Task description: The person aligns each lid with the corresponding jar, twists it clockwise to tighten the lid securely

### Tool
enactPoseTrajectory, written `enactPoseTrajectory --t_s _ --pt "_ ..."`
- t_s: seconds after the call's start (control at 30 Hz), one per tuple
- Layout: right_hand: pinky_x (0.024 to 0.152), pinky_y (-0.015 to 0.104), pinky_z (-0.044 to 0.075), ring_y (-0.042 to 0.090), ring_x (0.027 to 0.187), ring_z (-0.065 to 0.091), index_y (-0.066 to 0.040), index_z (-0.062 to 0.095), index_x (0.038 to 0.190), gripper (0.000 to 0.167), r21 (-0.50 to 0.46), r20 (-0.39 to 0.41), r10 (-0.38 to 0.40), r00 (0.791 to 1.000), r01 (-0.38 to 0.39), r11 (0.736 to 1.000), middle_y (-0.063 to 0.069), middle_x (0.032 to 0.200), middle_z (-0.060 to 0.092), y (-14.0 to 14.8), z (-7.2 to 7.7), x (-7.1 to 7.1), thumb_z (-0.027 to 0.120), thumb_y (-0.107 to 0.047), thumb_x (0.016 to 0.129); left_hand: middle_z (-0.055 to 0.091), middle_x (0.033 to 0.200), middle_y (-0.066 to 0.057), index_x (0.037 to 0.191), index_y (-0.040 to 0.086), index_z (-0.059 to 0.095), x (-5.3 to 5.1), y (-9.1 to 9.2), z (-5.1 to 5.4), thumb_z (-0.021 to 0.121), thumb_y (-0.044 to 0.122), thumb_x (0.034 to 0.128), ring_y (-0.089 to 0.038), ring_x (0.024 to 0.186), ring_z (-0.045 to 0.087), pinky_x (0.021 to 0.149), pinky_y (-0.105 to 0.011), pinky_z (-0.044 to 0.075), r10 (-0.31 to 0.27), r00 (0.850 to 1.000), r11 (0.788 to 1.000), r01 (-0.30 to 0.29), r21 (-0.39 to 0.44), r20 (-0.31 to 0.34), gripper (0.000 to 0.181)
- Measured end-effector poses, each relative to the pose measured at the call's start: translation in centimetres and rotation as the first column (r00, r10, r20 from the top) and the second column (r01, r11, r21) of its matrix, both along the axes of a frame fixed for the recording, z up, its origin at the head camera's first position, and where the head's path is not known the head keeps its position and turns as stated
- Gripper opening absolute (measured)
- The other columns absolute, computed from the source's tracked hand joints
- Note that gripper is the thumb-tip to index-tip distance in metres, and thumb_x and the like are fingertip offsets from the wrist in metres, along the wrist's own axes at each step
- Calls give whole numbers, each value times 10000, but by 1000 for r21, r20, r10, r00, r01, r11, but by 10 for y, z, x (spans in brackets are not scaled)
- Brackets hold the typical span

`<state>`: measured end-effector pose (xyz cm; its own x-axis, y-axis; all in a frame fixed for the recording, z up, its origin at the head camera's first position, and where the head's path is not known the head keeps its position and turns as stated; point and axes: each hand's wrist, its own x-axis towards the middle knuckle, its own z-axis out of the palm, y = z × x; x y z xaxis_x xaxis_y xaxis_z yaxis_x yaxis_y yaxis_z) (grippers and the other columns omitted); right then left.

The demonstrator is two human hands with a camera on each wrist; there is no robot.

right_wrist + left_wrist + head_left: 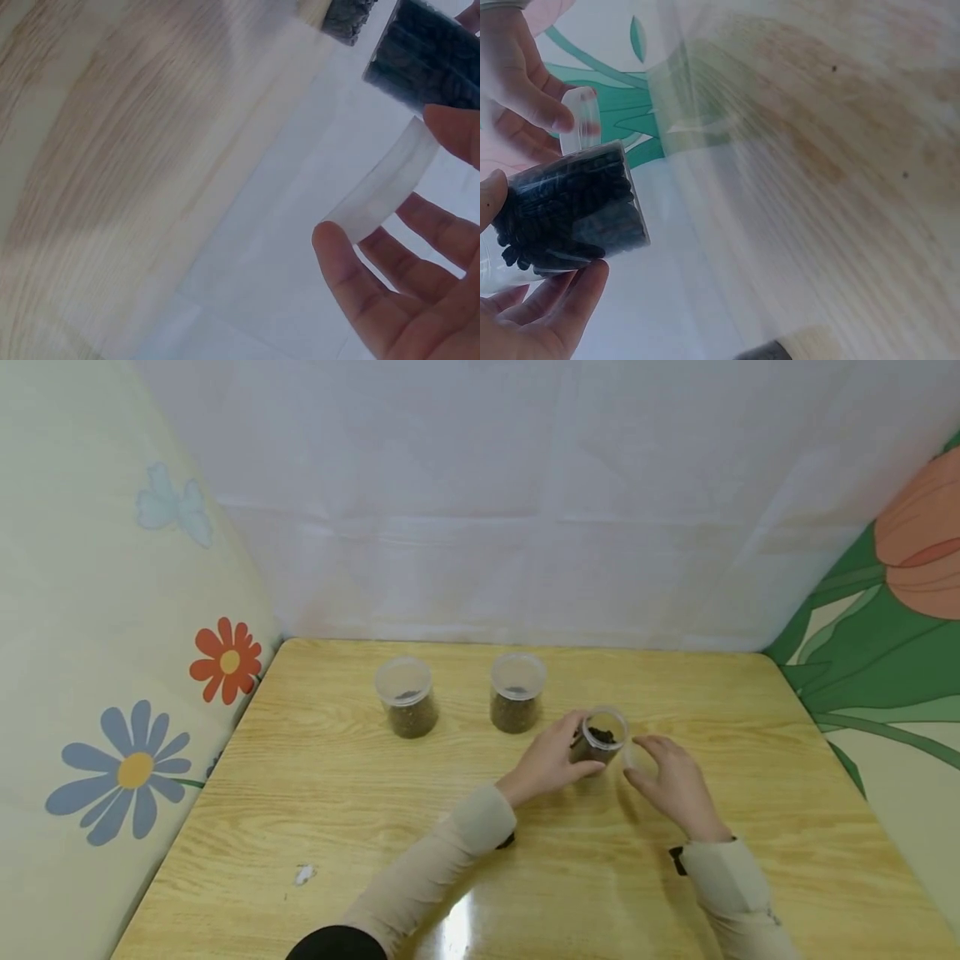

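My left hand (551, 758) grips a clear plastic jar (574, 210) partly filled with dark, lumpy pieces. Its mouth shows uncovered and tilts a little to the right in the head view. Just right of the jar, my right hand (677, 787) pinches a translucent round lid (386, 180) by its edge between thumb and fingers. The lid stands on edge, apart from the jar's rim in the head view. What the dark pieces are, I cannot tell.
Two similar clear jars with dark contents stand upright toward the back of the wooden table (360, 827): one at left (411, 714), another jar (515, 706) nearer my left hand. A small white scrap or mark (303, 874) is at front left. A white cloth (480, 527) hangs behind.
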<state>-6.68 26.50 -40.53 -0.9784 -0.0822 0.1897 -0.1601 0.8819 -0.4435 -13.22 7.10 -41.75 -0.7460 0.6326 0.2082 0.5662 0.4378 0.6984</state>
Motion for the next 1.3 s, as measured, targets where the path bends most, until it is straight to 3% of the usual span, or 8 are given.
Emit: enactPoseTrajectory --t_s 0.6,0.97,1.3 --pt "831 593 414 467 1049 480 97 534 1165 473 -12 -21 74 997 -74 997 310 1165 507 -21 -2 2 709 -79 763 522 1242 -95 1328 69 374 12 -26 -7 699 293 799 -160 1072 537 866 -216 452 -7 999 999 8 35 -33 660" --pt "836 575 422 446 1048 491 87 547 1154 476 -13 -14 109 994 -109 994 293 1153 520 -33 -11 2 725 -88 749 506 1261 -110 1342 80 355 18 -43 -19 705 277 794 -165 1078 530 864 -223 454 40 999 998 -39 52 -23 679" --pt "836 544 439 424 1004 526 77 567 1129 467 -9 -51 141 989 -142 990 266 1110 554 -44 -12 0 741 -69 721 535 1212 -119 1315 57 381 20 -58 -21 729 274 772 -172 1046 545 827 -212 469 98 995 992 -96 84 -11 680"
